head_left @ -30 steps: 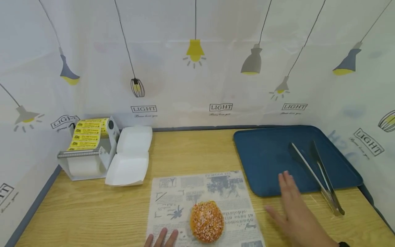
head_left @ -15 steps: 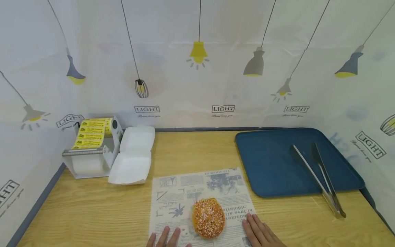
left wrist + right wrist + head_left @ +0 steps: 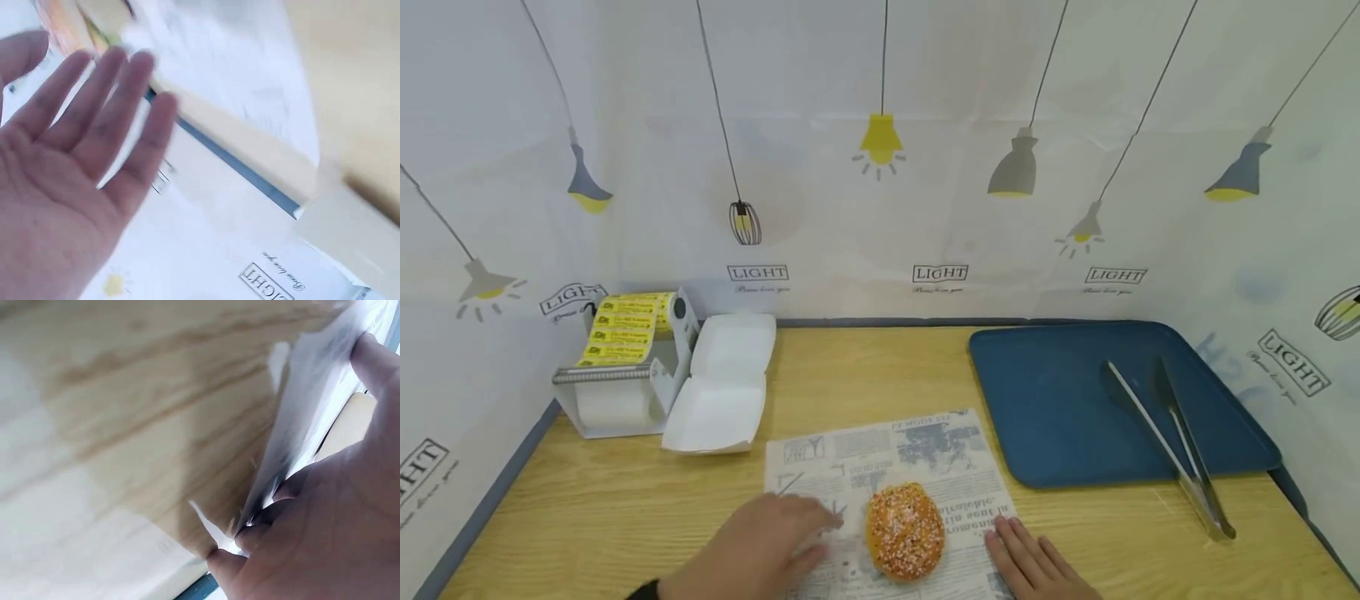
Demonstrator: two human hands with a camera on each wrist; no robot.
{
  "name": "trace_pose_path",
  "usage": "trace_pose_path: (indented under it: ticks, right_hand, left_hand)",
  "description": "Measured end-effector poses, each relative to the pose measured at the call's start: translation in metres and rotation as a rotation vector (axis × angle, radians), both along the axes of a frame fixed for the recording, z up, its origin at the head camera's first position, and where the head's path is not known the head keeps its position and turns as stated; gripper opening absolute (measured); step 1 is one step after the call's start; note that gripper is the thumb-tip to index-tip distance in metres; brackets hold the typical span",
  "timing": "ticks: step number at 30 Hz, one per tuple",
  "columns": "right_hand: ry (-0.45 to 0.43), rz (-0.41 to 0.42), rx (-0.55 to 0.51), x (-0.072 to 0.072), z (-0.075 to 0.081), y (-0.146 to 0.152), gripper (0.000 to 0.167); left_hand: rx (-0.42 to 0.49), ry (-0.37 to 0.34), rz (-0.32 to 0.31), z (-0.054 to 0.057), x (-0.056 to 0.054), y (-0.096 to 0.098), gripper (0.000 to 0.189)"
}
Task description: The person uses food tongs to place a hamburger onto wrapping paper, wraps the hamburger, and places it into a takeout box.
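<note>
Nearest: right hand (image 3: pixel 1037 562) on the right edge of the printed paper (image 3: pixel 936 450). Head view gives the back of it, fingers straight and together, pointing far-left; right wrist view adds the thumb, spread well away from the other fingertips at the paper's edge. Fingers extended, pressing, no grip.

Left hand (image 3: pixel 756 546) is over the paper's left part, reaching in from near left, blurred. Head view hides the palm; left wrist view shows it bare, fingers spread and loosely straight, holding nothing. Contact with the paper: can't tell. Dark wristband (image 3: pixel 643 590) shows only in head view.

Seeded bun (image 3: pixel 905 532) sits on the paper between the hands, touching neither; only head view shows it clearly.

Farther, on the wooden tabletop (image 3: pixel 865 371): tongs (image 3: pixel 1187 467), tips over the blue tray (image 3: pixel 1052 417) at right, handle end past its near edge. Far left: opened white box (image 3: pixel 715 412) beside a label dispenser (image 3: pixel 617 408). Lamp-print backdrop (image 3: pixel 820 167) behind.
</note>
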State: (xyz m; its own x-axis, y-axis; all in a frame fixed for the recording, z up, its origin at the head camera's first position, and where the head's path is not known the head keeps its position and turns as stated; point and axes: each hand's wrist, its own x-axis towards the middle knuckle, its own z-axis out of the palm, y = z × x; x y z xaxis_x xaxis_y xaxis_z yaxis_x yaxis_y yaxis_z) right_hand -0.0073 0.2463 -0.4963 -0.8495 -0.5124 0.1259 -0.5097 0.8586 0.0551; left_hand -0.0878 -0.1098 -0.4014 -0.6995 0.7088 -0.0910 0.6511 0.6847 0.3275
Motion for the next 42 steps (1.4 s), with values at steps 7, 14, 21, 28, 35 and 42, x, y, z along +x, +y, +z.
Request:
trace_pose_path:
  ticks: [7,14,21,28,35,42]
  right_hand:
    - [0.334,0.028,-0.089,-0.002,-0.03,0.005,0.071]
    - [0.42,0.034,-0.099,-0.008,-0.04,-0.001,0.063]
    - [0.411,0.024,-0.175,-0.004,-0.035,-0.004,0.064]
    - [0.33,0.009,-0.142,-0.001,-0.028,-0.002,0.072]
    - [0.291,-0.016,-0.168,-0.003,-0.023,-0.002,0.08]
    - [0.328,-0.056,-0.199,-0.008,-0.016,-0.003,0.087]
  left_hand:
    - [0.063,0.185,-0.081,-0.007,-0.1,0.073,0.059]
    - [-0.1,0.12,-0.175,-0.04,-0.132,0.129,0.064]
    - [-0.113,0.126,-0.181,-0.047,-0.138,0.129,0.059]
    - [-0.058,0.117,-0.174,-0.046,-0.136,0.13,0.047]
    - [0.202,-0.075,-0.107,-0.034,-0.135,0.132,0.037]
    - [0.308,-0.262,-0.057,-0.022,-0.132,0.126,0.059]
